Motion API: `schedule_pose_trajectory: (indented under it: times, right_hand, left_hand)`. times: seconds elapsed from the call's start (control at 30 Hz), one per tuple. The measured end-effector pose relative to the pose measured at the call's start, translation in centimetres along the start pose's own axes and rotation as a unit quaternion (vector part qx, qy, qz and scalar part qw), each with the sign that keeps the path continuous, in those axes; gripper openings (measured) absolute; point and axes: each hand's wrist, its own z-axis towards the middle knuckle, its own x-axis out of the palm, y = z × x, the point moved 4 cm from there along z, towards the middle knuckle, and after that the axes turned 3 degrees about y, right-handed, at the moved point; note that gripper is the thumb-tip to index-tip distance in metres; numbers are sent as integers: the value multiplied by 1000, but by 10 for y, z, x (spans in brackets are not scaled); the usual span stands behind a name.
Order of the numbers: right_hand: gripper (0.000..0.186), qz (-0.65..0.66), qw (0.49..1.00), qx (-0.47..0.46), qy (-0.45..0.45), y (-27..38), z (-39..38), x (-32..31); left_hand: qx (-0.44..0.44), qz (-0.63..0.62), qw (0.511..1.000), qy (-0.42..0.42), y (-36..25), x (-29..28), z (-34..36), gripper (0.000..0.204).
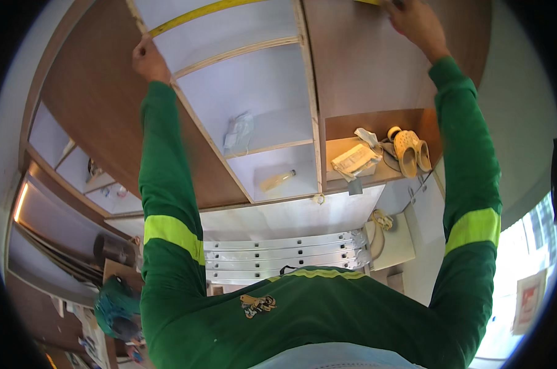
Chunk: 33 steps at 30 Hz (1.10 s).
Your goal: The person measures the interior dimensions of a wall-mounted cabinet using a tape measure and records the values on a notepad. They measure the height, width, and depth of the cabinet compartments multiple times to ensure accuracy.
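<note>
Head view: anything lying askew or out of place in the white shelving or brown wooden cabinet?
A translucent pale-yellow bottle lies on its side, as if toppled, in the lowest white compartment. Yellow perforated clogs sit in the brown wooden niche, an odd place for footwear.

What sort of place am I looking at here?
Probably a room being fitted out: a yellow measuring tape spans an open cabinet with raw wooden edges, and what looks like a metal ladder lies below. Clogs on a shelf hint at shoe storage.
</note>
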Motion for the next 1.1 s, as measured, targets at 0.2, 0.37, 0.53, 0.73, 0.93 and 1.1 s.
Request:
schedule_pose_trajectory:
  times: [0.2,0.37,0.53,0.73,0.93,1.1]
  right_hand:
    - [40,122,991,59,-19,60,14,-3]
    - [39,108,991,53,-58,59,32,2]
    - [38,118,990,72,-43,57,46,6]
    - [39,137,989,40,-23,56,50,8]
    - [38,140,990,29,-13,51,51,10]
    - [36,113,993,34,-12,57,49,1]
  left_hand:
    - [43,143,988,-27,-20,14,-22,58]
    - [109,206,971,-48,-25,23,-29,58]
    - [98,233,966,-52,-35,29,-41,59]
    - [116,268,955,-56,-38,29,-41,58]
    - [103,246,963,-48,-35,29,-46,58]
    - [121,206,970,-48,-27,20,-28,58]
